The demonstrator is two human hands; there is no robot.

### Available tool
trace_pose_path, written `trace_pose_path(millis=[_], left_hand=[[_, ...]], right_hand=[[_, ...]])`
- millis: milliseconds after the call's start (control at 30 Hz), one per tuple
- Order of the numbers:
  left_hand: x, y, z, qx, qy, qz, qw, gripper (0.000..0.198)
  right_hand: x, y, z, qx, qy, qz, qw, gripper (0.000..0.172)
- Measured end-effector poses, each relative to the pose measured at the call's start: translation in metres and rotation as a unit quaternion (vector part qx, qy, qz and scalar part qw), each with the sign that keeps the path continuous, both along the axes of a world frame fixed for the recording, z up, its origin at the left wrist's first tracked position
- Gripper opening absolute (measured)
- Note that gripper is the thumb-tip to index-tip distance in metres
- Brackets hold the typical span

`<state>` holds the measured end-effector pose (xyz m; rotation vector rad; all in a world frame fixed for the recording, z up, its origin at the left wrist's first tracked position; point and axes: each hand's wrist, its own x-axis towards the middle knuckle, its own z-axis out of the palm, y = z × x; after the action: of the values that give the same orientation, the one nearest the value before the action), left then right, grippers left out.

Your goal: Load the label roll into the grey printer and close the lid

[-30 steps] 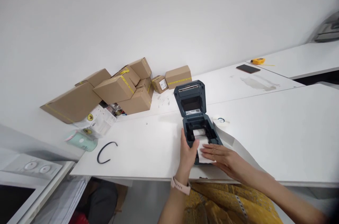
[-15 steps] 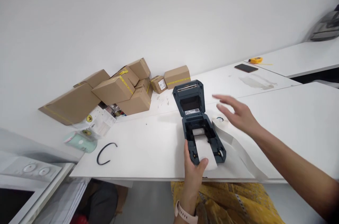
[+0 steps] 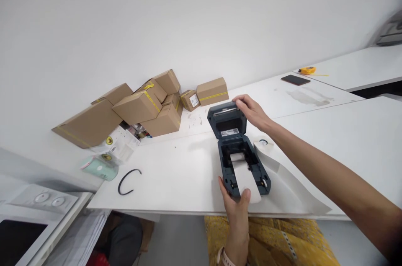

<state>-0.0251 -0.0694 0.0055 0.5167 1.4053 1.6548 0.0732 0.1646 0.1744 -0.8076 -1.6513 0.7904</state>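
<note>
The end of a paper strip [image 3: 246, 176] is held under the thumb of the left hand [image 3: 236, 207] at the front edge of the printer [image 3: 260, 170], with that hand's fingers set against the printer's left front corner. The raised lid [image 3: 226, 126] of the printer is gripped at its top right corner by the right hand [image 3: 251, 111], its fingers bent over the rim; how firmly cannot be told. Inside the printer a small white roll [image 3: 238, 156] is seated, and the strip is laid forward from it. The printer is set on a white table [image 3: 176, 186]. Just right of the printer, a long pale band [image 3: 290, 184] is spread beside a flat roll [image 3: 264, 145]. Left of the printer, a black hoop [image 3: 121, 184] and a green cylinder [image 3: 100, 169] are placed. Behind it, to the left, 2 smaller boxes [image 3: 212, 91] are stood near piled cartons [image 3: 136, 107]. Far right behind the printer, a dark flat slab [image 3: 295, 79] and a yellow tape measure [image 3: 307, 71] are laid.
</note>
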Motion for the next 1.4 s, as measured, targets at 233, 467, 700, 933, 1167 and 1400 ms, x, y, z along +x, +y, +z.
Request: trace_pose_path(millis=[233, 467, 700, 933, 1167, 1400], left_hand=[[0.001, -0.005, 0.007, 0.016, 0.041, -0.027, 0.999, 0.108], [0.002, -0.009, 0.005, 0.032, 0.082, -0.014, 0.996, 0.099], [0.001, -0.010, -0.002, 0.061, 0.077, -0.046, 0.994, 0.099], [-0.003, -0.023, 0.004, 0.029, 0.063, -0.050, 0.996, 0.110], [-0.012, 0.001, 0.033, 0.002, 0.083, -0.012, 0.996, 0.082], [-0.018, 0.011, 0.026, 0.035, 0.097, -0.049, 0.993, 0.076]], right_hand=[[0.044, -0.107, -0.066, 0.163, -0.065, 0.081, 0.981, 0.028], [0.059, -0.149, -0.118, 0.260, -0.207, 0.049, 0.942, 0.052], [0.060, -0.161, -0.130, 0.275, -0.251, 0.023, 0.928, 0.052], [0.040, -0.167, -0.143, 0.221, -0.175, -0.051, 0.958, 0.032], [0.009, -0.174, -0.154, -0.024, 0.019, -0.151, 0.988, 0.035], [0.009, -0.175, -0.181, -0.292, 0.120, -0.113, 0.942, 0.077]])
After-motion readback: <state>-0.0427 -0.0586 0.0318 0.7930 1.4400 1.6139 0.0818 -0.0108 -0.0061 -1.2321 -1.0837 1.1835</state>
